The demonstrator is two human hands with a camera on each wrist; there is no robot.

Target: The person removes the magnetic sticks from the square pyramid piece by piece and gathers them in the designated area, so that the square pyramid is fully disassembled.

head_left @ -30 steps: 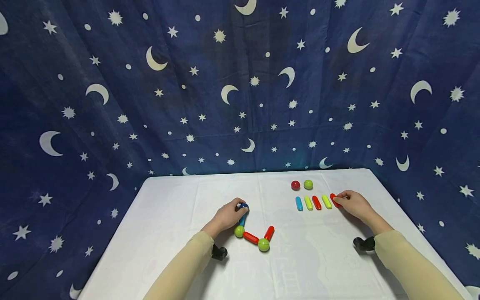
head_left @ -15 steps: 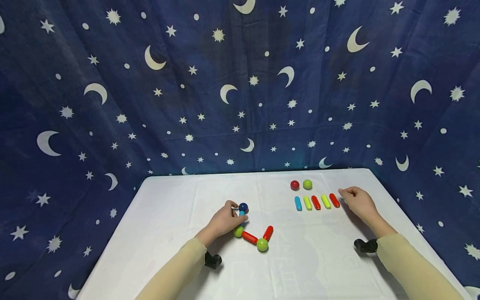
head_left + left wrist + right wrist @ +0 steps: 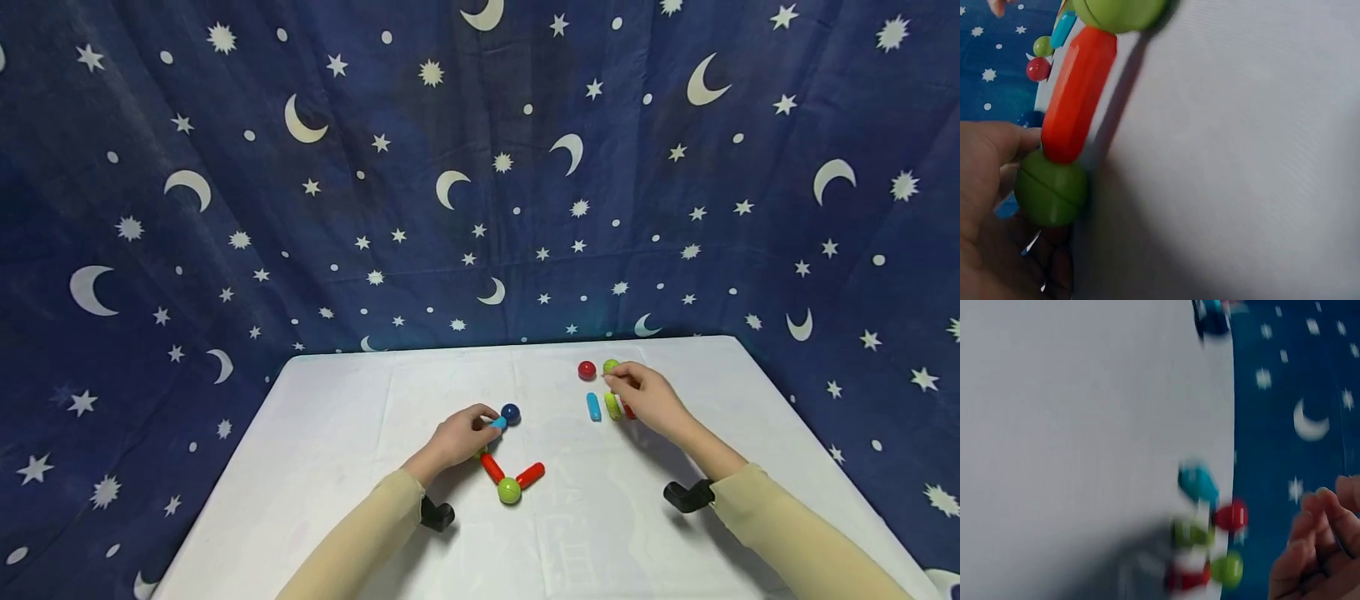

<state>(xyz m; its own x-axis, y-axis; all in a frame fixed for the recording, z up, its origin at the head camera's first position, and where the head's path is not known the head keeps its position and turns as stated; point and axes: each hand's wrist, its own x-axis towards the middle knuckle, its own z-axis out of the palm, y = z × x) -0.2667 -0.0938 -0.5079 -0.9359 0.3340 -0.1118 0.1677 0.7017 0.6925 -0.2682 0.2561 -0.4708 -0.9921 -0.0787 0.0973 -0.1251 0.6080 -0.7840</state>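
Observation:
Lying on the white table is a chain of toy pieces: a dark blue ball, a blue rod, a lime green ball mostly behind my hand in the head view, a red rod, a second lime green ball and another red rod. My left hand pinches the blue rod between thumb and fingers. Over the row of loose rods hovers my right hand, fingertips near each other with nothing visible between them. Beneath it a loose red rod is partly hidden.
A loose blue rod and a yellow-green rod lie left of my right hand. Behind them sit a red ball and a lime green ball. A dark star-and-moon curtain hangs behind the table.
The right hand let go of the far-right red rod and moved left across the row. The left hand shifted its hold to the blue rod, and the chain has turned, its blue end swinging right.

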